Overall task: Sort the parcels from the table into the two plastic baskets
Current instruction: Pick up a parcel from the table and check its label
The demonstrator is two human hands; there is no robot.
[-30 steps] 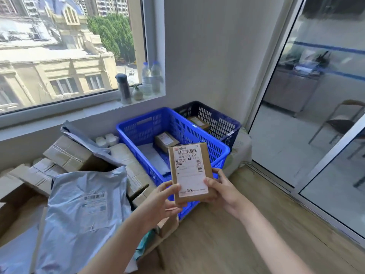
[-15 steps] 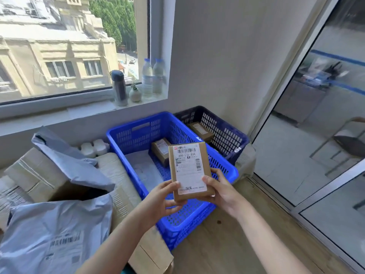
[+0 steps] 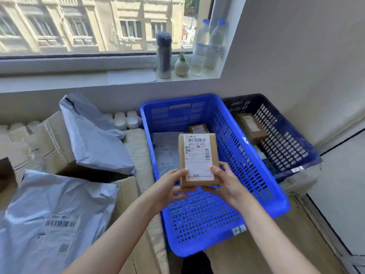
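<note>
Gripping a small brown cardboard parcel (white label up) by its near corners, the left hand and right hand hold it above the bright blue plastic basket, fingers curled round it.

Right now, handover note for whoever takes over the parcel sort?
Left hand and right hand both grip a labelled box, held over the blue basket.
Done: the blue basket holds a small box and a grey mailer; the dark basket holds one box.
Left: drop the held box in its basket, then sort the pile at left, including two grey bags and cartons.
</note>
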